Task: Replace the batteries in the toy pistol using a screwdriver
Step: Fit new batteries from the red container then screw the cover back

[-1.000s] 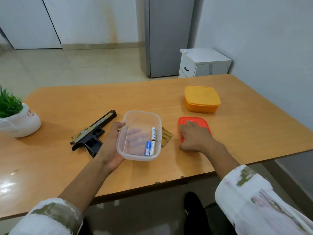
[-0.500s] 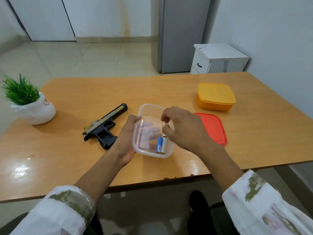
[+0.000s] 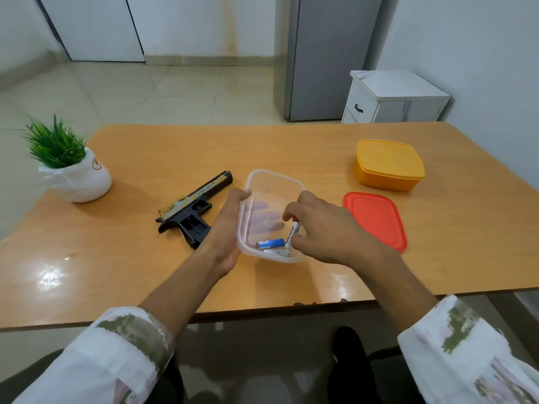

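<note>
A black and gold toy pistol (image 3: 194, 209) lies on the wooden table (image 3: 175, 153), left of a clear plastic container (image 3: 269, 182). My left hand (image 3: 226, 228) grips the container's left wall and tilts it toward me. My right hand (image 3: 318, 225) reaches inside and pinches a white battery (image 3: 290, 234) between thumb and fingers. Two more batteries lie at the container's near end: a blue one (image 3: 270, 243) and a white one (image 3: 277, 252). No screwdriver is in view.
A red lid (image 3: 376, 220) lies flat to the right of the container. Behind it stands a closed orange box (image 3: 389, 164). A potted plant (image 3: 70, 164) sits at the table's left edge. A white cabinet (image 3: 393, 97) stands beyond the far edge.
My right hand left the red lid, moved into the clear container and took hold of a white battery. My left hand has kept its grip and tilted the container.
</note>
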